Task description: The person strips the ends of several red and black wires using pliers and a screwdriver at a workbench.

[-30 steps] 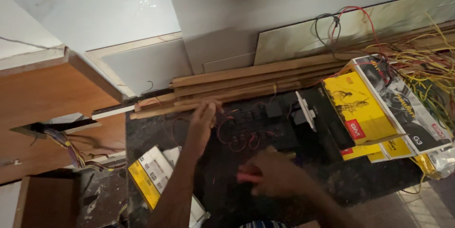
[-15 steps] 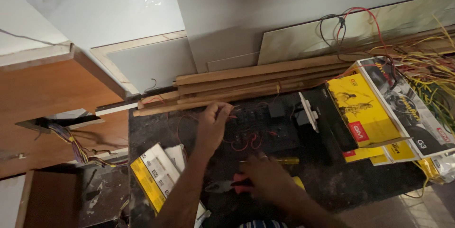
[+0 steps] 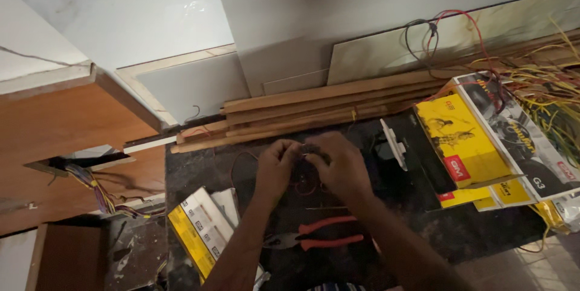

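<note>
Rough wooden battens [image 3: 314, 106], glossy cardboard boxes [image 3: 462, 146], a matt dark stone counter [image 3: 471, 230], plastic-handled pliers [image 3: 317, 241].

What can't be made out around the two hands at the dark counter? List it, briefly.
- Head view: the small dark part between left hand and right hand is covered by fingers and dim.
- Pliers: jaws lost behind the left forearm.
- Yellow box: hidden partly by that forearm.
</note>
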